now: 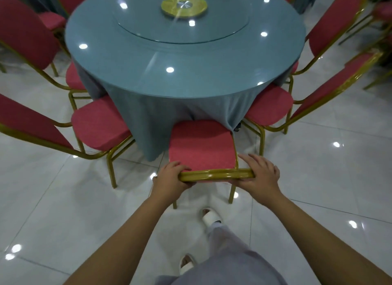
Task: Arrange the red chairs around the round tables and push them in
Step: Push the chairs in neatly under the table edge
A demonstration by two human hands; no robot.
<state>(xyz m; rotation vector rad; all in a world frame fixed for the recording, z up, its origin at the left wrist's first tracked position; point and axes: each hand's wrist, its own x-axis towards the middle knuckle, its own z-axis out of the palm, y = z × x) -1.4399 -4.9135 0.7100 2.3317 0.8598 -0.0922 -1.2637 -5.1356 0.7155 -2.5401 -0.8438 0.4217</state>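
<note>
while both hands (172,175) grip it, the chair's top rail (214,175) lies inside their fingers.

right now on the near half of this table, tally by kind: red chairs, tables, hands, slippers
red chairs: 5
round table: 1
hands (left hand, right hand, both gripping the nearest chair): 2
white slippers: 2
total: 10

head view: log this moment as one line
red chair: seat front against tablecloth of round table | left hand: grips gold back rail | right hand: grips same rail
</note>
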